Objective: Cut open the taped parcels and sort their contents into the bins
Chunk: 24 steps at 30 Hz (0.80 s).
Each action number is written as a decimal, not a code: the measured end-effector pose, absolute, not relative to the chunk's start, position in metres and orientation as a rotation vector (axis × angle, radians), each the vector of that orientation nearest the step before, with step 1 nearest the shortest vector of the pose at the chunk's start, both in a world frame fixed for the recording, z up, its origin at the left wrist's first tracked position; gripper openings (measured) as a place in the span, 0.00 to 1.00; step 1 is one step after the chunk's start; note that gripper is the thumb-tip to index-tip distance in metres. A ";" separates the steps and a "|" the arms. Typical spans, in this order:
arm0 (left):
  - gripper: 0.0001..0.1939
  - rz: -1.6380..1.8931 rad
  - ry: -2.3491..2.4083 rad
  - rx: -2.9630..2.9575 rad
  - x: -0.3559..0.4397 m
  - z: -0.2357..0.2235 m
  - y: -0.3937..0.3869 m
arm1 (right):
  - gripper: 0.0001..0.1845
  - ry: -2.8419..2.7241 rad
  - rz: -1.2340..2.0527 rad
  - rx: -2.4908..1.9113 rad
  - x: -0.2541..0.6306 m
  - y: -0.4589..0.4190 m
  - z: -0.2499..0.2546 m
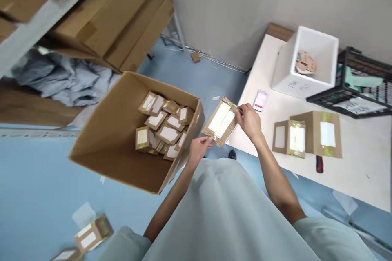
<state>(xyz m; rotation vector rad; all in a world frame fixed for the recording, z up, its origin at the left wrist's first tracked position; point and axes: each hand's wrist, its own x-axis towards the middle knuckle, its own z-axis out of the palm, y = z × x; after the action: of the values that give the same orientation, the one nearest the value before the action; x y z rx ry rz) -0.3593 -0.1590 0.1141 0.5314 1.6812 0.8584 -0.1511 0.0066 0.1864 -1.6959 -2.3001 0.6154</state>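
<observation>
A flat brown cardboard parcel with a white label and yellowish tape is held in front of my body, between the big box and the table. My right hand grips its upper right edge, fingers closed. The lower left corner is pinched by my left hand. Just left of the parcel stands a large open cardboard box. Inside it, several small labelled parcels lie in a loose heap against the right side.
On the white table at right are two taped boxes, a red-black cutter, a phone, a white foam box and a black crate. Shelving with cartons fills the upper left. Parcels lie on the floor.
</observation>
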 end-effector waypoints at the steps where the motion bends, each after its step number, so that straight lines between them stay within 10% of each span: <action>1: 0.12 0.799 1.644 0.560 -0.329 0.109 -0.150 | 0.19 -2.271 0.635 -1.719 -0.116 0.012 0.179; 14: 0.07 0.397 1.269 0.596 0.011 0.075 -0.096 | 0.25 -2.209 0.425 -2.080 0.180 0.036 0.110; 24: 0.19 0.540 1.118 0.633 -0.046 0.073 -0.090 | 0.27 -2.185 0.300 -1.964 0.136 0.042 0.102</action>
<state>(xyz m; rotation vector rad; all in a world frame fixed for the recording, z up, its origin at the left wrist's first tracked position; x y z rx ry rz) -0.0457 -0.0899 0.0729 0.6335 1.1183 0.5405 0.1358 0.0421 0.1017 -1.9642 -2.1848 0.2996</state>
